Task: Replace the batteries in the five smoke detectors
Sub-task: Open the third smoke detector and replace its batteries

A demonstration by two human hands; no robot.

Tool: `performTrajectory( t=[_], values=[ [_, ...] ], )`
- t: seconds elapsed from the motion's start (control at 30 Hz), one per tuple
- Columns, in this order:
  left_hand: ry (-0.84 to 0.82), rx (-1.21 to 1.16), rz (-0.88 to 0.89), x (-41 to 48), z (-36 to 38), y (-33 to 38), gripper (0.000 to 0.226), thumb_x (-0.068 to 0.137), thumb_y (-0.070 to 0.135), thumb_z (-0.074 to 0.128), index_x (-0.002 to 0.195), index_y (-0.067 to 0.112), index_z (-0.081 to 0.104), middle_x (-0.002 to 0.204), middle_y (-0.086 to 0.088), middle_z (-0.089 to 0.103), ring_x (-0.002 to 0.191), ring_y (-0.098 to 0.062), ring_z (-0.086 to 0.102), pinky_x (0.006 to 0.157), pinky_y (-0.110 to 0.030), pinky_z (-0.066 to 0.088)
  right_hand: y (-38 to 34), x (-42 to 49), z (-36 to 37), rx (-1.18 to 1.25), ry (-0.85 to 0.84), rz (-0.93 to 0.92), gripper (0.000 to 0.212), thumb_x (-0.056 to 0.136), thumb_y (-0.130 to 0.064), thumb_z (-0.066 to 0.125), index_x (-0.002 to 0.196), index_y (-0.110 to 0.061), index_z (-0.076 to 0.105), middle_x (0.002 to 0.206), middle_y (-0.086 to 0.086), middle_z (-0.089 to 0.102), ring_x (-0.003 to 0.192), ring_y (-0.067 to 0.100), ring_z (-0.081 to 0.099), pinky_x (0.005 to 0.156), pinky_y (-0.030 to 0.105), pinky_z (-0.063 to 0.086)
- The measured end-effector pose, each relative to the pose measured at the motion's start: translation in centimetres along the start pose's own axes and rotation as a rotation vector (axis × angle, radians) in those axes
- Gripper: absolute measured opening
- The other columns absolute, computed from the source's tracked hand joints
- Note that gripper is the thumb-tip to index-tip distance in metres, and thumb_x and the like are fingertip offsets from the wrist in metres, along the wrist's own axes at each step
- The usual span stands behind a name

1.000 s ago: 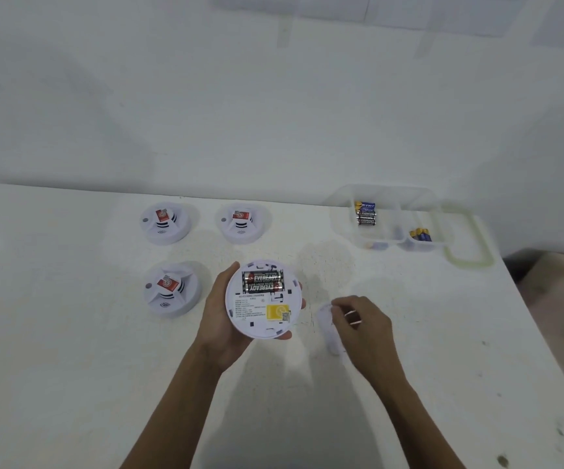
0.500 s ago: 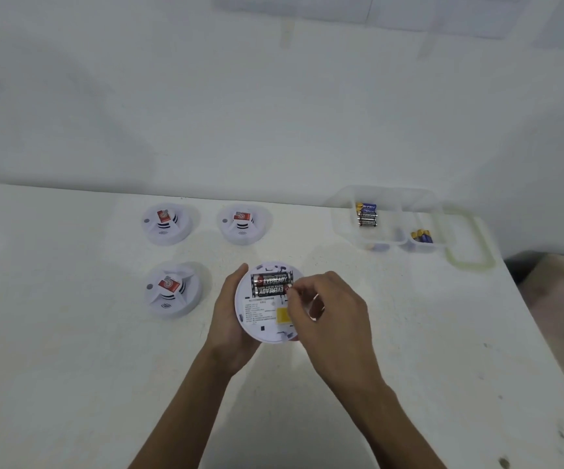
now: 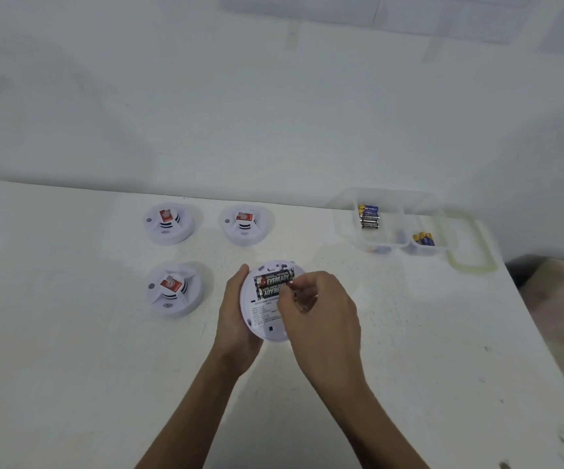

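A left hand point(image 3: 236, 319) holds a round white plastic smoke detector point(image 3: 263, 321) just above the white surface point(image 3: 71, 333). The fingers are curled round its left edge, and its flat back faces up. Two black batteries point(image 3: 272, 281) lie side by side in the open slot near the top of that back.

A right hand point(image 3: 324, 319) covers the right side of the smoke detector. Its fingers point(image 3: 285, 294) are bent close together, with the tips at the right end of the batteries. I cannot tell if they pinch a battery or only touch it.

Three more round white smoke detectors sit on the surface to the left. Two are in a far row point(image 3: 169, 223) point(image 3: 245, 225) and one is nearer point(image 3: 174, 289). Each has a red sticker on top.

A clear plastic box point(image 3: 341, 228) stands far to the right. It has batteries in two parts point(image 3: 368, 216) point(image 3: 424, 238). A clear lid with a green rim point(image 3: 473, 265) lies just beside it.
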State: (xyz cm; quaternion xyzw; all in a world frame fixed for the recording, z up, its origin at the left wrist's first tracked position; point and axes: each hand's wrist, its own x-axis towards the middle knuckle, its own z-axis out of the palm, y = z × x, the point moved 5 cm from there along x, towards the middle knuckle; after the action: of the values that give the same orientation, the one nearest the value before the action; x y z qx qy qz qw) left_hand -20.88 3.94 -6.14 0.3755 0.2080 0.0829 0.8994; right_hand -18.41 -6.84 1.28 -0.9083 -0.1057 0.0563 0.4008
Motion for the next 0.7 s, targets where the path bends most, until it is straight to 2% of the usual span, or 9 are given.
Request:
performTrajectory(
  t=[0.07, 0.2, 0.3, 0.4, 0.5, 0.57, 0.7],
  values=[
    [0.007, 0.014, 0.007, 0.0, 0.0, 0.0, 0.065, 0.098, 0.037, 0.017, 0.079, 0.032, 0.078, 0.088, 0.001, 0.076, 0.081, -0.014, 0.072, 0.070, -0.026, 0.058, 0.1, 0.1, 0.2, 0.062, -0.017, 0.054, 0.015, 0.088, -0.041, 0.060, 0.096, -0.031, 0.051, 0.098, -0.013, 0.061, 0.082, 0.002, 0.058, 0.064, 0.005, 0.041],
    [-0.022, 0.074, -0.011, 0.1, 0.3, 0.2, 0.060, 0.093, 0.043, 0.019, 0.086, 0.032, 0.078, 0.097, 0.001, 0.075, 0.090, -0.016, 0.070, 0.074, -0.026, 0.057, 0.4, 0.2, 0.3, 0.175, -0.029, 0.120, 0.017, 0.088, -0.039, 0.061, 0.098, -0.030, 0.051, 0.093, -0.015, 0.058, 0.081, 0.000, 0.056, 0.066, 0.005, 0.041],
    [-0.038, 0.094, -0.018, 0.0, 0.5, 0.1, 0.058, 0.092, 0.044, 0.020, 0.091, 0.032, 0.077, 0.102, 0.000, 0.074, 0.096, -0.017, 0.069, 0.079, -0.027, 0.056, 0.6, 0.1, 0.3, 0.228, -0.029, 0.152, 0.018, 0.088, -0.038, 0.061, 0.098, -0.029, 0.050, 0.088, -0.019, 0.054, 0.079, -0.002, 0.055, 0.061, 0.004, 0.039],
    [-0.011, 0.082, -0.007, 0.0, 0.4, 0.1, 0.059, 0.094, 0.043, 0.019, 0.091, 0.032, 0.077, 0.102, -0.001, 0.074, 0.095, -0.018, 0.069, 0.079, -0.029, 0.057, 0.5, 0.0, 0.6, 0.219, -0.001, 0.142, 0.021, 0.087, -0.042, 0.061, 0.096, -0.028, 0.048, 0.089, -0.017, 0.054, 0.082, 0.003, 0.057, 0.065, 0.006, 0.042],
    [-0.004, 0.080, 0.009, -0.1, 0.6, 0.7, 0.053, 0.088, 0.047, 0.027, 0.093, 0.029, 0.077, 0.105, -0.004, 0.073, 0.097, -0.021, 0.069, 0.084, -0.034, 0.056, 0.1, 0.0, 0.6, 0.240, 0.063, 0.087, 0.023, 0.085, -0.043, 0.063, 0.094, -0.030, 0.047, 0.088, -0.019, 0.054, 0.083, 0.004, 0.059, 0.066, 0.007, 0.045],
    [0.000, 0.081, 0.011, -0.2, 0.6, 0.9, 0.058, 0.093, 0.044, 0.022, 0.086, 0.031, 0.078, 0.097, -0.001, 0.075, 0.091, -0.017, 0.070, 0.079, -0.031, 0.057, -0.3, -0.1, 0.4, 0.310, 0.101, 0.041, 0.020, 0.085, -0.036, 0.065, 0.092, -0.029, 0.048, 0.085, -0.020, 0.055, 0.081, 0.002, 0.059, 0.063, 0.005, 0.047],
    [-0.019, 0.044, 0.024, -0.4, 0.9, 0.8, 0.075, 0.101, 0.031, 0.009, 0.070, 0.037, 0.077, 0.081, 0.008, 0.076, 0.076, -0.008, 0.072, 0.061, -0.020, 0.056, -0.7, -0.2, -0.4, 0.507, 0.148, -0.066, 0.018, 0.085, -0.016, 0.067, 0.093, -0.021, 0.051, 0.086, -0.015, 0.059, 0.088, 0.002, 0.059, 0.071, 0.011, 0.051]
  ],
)
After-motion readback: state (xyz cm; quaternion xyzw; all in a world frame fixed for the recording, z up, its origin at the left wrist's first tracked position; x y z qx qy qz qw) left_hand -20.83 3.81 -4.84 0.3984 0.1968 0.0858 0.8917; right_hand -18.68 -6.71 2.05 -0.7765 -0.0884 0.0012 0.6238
